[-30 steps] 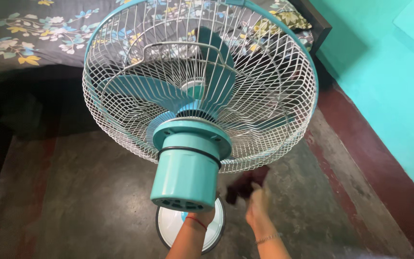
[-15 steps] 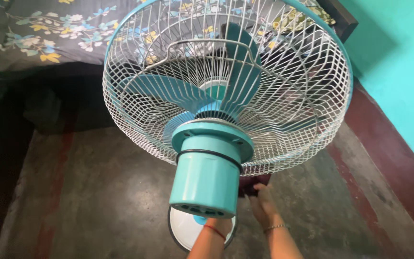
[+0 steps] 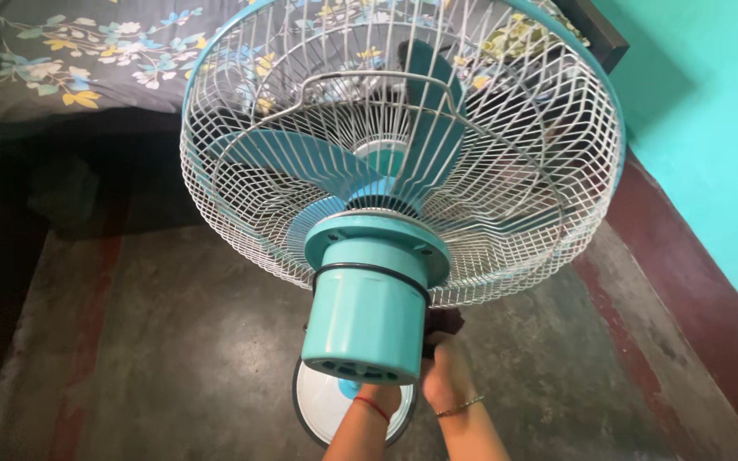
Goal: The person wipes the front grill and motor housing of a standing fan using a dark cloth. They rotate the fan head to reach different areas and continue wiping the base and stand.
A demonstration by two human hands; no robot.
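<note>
A grey concrete floor (image 3: 172,358) with worn red bands spreads out on every side below the two hands, and a turquoise wall (image 3: 711,128) rises off beyond the right hand's side. Far past the hands, at the top of the view, lies a bed with a dark floral bedsheet (image 3: 70,60). A turquoise pedestal fan (image 3: 369,256) stands directly over the hands and fills the middle of the view: its round white wire cage (image 3: 523,213) with a turquoise rim tilts away from the grip, with the turquoise blades (image 3: 292,158) inside it. Its cylindrical motor housing (image 3: 365,320), ringed by a black band, juts back toward the camera and hangs right above both wrists. Beneath the hands, on the floor, sits the fan's round white base (image 3: 322,410) with a dark edge. The right hand (image 3: 443,380), a thin bracelet on its wrist, is bunched around a dark maroon cloth (image 3: 444,324) and presses it just beside and below the housing, the cloth showing above the fingers. The left hand (image 3: 377,399), with a red thread on its wrist, reaches up under the housing, close beside the right hand; the housing hides its fingers, so I cannot tell whether it grips anything.
</note>
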